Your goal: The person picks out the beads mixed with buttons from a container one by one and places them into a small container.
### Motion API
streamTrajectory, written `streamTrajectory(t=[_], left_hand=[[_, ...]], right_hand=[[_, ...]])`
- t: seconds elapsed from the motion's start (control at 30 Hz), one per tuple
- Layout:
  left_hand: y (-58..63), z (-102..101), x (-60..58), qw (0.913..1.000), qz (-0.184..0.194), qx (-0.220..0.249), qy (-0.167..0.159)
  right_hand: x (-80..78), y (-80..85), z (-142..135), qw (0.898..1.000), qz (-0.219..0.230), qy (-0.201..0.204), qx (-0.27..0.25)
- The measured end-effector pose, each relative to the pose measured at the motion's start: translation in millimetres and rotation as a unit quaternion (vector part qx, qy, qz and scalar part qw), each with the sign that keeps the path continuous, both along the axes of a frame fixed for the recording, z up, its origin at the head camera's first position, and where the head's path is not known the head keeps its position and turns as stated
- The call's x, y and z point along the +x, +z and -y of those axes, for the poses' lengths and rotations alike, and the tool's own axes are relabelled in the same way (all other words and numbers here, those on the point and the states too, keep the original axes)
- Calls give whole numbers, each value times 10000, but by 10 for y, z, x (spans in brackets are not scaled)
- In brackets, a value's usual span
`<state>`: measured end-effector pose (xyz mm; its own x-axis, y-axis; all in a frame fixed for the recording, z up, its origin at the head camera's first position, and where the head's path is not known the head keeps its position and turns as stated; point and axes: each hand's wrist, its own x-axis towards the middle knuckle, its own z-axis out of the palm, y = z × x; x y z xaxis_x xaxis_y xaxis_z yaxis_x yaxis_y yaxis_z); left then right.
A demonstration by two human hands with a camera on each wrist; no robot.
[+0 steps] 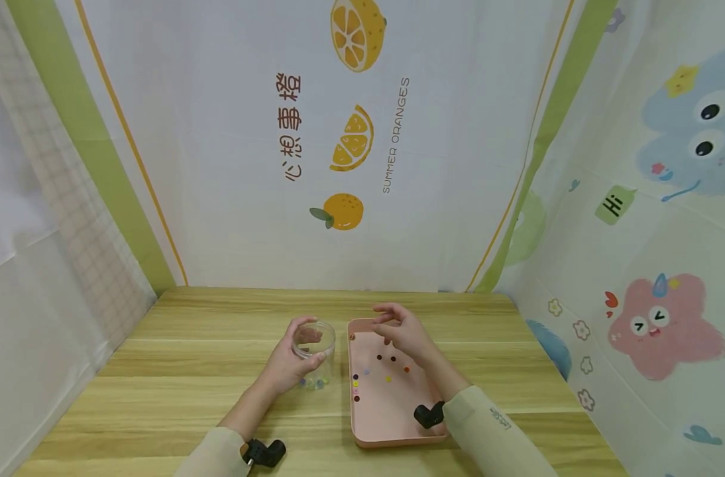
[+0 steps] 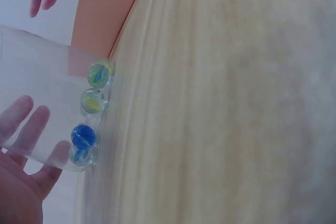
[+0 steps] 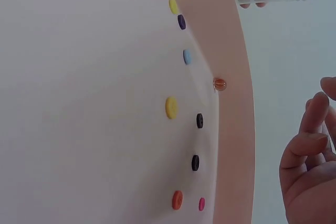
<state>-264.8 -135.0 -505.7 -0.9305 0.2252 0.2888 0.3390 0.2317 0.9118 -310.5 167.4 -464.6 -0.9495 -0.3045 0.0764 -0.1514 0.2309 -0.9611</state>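
My left hand (image 1: 285, 364) grips a clear plastic jar (image 1: 330, 363) that stands upright on the table, its mouth uncovered. Several glass marbles (image 2: 92, 100), blue and yellow-green, lie at the jar's bottom. Over the far part of a pink tray (image 1: 392, 414) hovers my right hand (image 1: 409, 338), fingers loosely bent, with nothing visible between them. Small round buttons, including a yellow button (image 3: 171, 107) and an orange-red button (image 3: 177, 200), are scattered on the tray floor. One orange marble (image 3: 219, 84) rests against the tray's wall, near its far left corner.
The tray stands just right of the jar on a wood-grain table (image 1: 219, 331). Behind the table hangs a white curtain (image 1: 231, 199) printed with oranges. A patterned cloth (image 1: 649, 265) borders the right side.
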Motion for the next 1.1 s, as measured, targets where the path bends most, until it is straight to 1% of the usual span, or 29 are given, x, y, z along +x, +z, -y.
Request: streamTrajectory(t=[0.3, 0.57, 0.83, 1.1], left_hand=[[19, -12, -7, 9999, 119, 63, -18], [17, -14, 3, 9998, 155, 84, 8], [6, -16, 8, 9998, 145, 124, 3], [5, -6, 7, 9999, 82, 65, 14]], right_hand=[[-58, -46, -16, 9998, 117, 36, 142], [-101, -95, 2, 9972, 238, 206, 671], [-123, -113, 75, 9966, 314, 360, 666], [-158, -145, 163, 9954, 477, 321, 761]])
